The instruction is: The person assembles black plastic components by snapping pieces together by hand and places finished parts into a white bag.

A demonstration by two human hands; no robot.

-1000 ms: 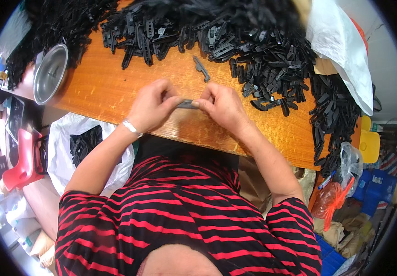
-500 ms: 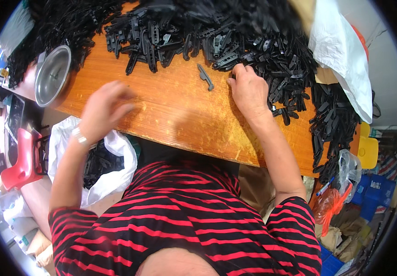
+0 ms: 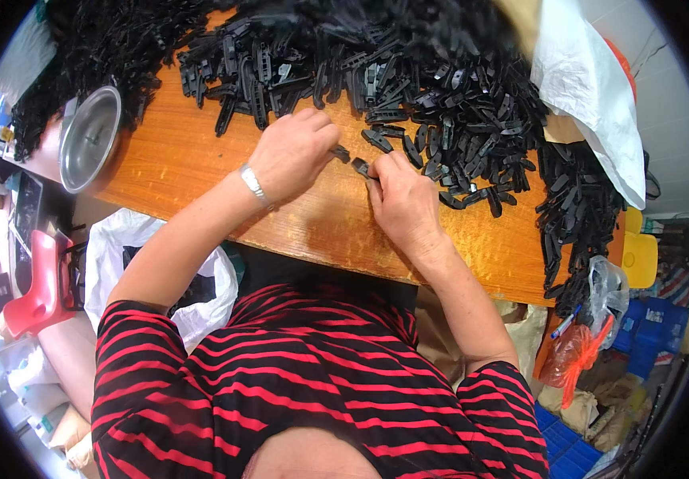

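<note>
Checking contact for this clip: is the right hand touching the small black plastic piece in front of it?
Touching. The head view shows the right hand with its fingertips pinching the small black plastic piece on the wooden table.

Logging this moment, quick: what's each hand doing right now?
Left hand: closed, pinching a small black plastic piece.
Right hand: closed, fingertips holding another black piece.

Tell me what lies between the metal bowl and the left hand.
Only bare wooden table lies between the metal bowl and the left hand, in the head view.
</note>
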